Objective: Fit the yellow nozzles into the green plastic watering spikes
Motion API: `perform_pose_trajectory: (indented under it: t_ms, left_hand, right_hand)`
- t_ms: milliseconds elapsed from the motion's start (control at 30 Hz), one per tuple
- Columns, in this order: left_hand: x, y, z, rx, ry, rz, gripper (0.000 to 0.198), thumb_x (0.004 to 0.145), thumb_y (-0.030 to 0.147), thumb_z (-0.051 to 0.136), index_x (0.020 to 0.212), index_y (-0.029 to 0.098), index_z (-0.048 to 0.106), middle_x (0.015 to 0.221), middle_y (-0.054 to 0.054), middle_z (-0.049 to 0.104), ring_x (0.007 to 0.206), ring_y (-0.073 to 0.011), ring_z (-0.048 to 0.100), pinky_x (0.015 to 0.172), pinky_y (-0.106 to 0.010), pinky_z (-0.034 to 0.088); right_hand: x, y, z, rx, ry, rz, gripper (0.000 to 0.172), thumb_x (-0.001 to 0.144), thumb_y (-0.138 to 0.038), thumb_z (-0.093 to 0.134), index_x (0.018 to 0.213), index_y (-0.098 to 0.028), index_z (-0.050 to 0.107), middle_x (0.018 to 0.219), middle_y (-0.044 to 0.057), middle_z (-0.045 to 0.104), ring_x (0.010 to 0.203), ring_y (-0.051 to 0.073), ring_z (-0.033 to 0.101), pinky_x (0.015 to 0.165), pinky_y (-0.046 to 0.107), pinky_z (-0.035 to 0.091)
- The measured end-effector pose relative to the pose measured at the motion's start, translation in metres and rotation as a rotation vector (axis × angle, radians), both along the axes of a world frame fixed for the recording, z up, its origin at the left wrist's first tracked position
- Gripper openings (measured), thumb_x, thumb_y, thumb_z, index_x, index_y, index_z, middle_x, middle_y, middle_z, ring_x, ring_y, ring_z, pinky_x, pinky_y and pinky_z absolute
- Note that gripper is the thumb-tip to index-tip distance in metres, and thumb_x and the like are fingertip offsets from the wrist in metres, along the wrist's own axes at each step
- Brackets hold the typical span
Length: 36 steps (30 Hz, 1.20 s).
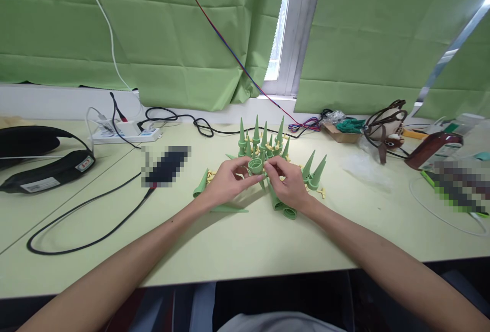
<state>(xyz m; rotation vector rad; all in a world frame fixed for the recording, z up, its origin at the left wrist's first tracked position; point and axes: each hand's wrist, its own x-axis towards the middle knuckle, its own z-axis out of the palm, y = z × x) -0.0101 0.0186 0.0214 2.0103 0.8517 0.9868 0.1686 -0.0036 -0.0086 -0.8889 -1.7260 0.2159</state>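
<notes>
My left hand (231,181) is closed around a green plant watering spike (255,165), whose round threaded opening faces up. At the right side of that spike, my right hand (285,181) has thumb and forefinger pinched together; what lies between them is too small and covered to make out. Behind the hands a group of green spikes (264,138) stands points up, with small yellow valve pieces (277,145) among them. Two more spikes (316,173) stand at the right. Under my right wrist lie spikes with open ends (290,213) toward me.
Another spike (201,184) rests left of my hands. A blurred dark device (166,166) with a black cable lies farther left, near a white power strip (126,133). A dark red bottle (434,150), a cardboard box (342,134) and clear plastic wrap (363,168) are at the right.
</notes>
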Motion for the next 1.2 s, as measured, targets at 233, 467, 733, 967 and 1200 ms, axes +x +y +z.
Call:
perform_pose_trajectory:
  t_ms: [233,467,733,967,1200]
  left_hand:
    - [-0.0001,-0.0011,-0.0013,0.261,0.061,0.037,0.016,0.083,0.033,0.067,0.087,0.017,0.063,0.084,0.000,0.060,0.062,-0.0085,0.051,0.053,-0.020,0.042]
    - [-0.0001,-0.0015,-0.0019,0.396,0.056,0.057,0.011,0.083,0.023,0.063,0.093,0.019,0.063,0.088,-0.002,0.061,0.061,-0.0080,0.051,0.052,-0.019,0.044]
    - [-0.0011,0.0036,-0.0010,-0.043,-0.017,0.022,0.025,0.083,0.041,0.064,0.090,0.019,0.056,0.083,-0.001,0.061,0.052,-0.0069,0.049,0.046,-0.020,0.042]
    - [-0.0023,0.0057,0.0018,-0.605,-0.137,-0.238,0.051,0.088,0.061,0.050,0.072,0.014,0.062,0.068,-0.006,0.062,0.050,-0.0114,0.052,0.039,-0.024,0.036]
    - [-0.0036,0.0068,0.0011,-0.717,-0.225,-0.282,0.037,0.086,0.051,0.062,0.081,0.014,0.062,0.060,-0.001,0.053,0.050,-0.0111,0.053,0.038,-0.020,0.035]
  right_hand:
    - [-0.0009,-0.0017,0.0028,-0.028,0.015,0.018,0.021,0.097,-0.029,0.046,0.078,-0.020,0.053,0.061,-0.003,0.047,0.051,0.010,0.040,0.050,0.024,0.034]
    - [-0.0016,-0.0023,0.0031,-0.017,0.011,0.008,0.022,0.097,-0.030,0.046,0.079,-0.020,0.053,0.061,-0.003,0.047,0.051,0.010,0.039,0.050,0.025,0.034]
    - [-0.0016,-0.0030,0.0037,0.010,0.052,-0.015,0.018,0.097,-0.028,0.046,0.083,-0.020,0.053,0.064,-0.003,0.050,0.050,0.009,0.042,0.050,0.024,0.036]
    - [-0.0010,-0.0016,0.0023,0.057,-0.002,-0.003,0.015,0.097,-0.023,0.046,0.086,-0.020,0.056,0.071,0.000,0.057,0.057,0.011,0.048,0.055,0.024,0.040]
    - [-0.0013,-0.0014,0.0028,0.098,-0.032,0.031,0.014,0.096,-0.018,0.048,0.085,-0.019,0.057,0.071,0.000,0.057,0.058,0.010,0.048,0.056,0.023,0.041]
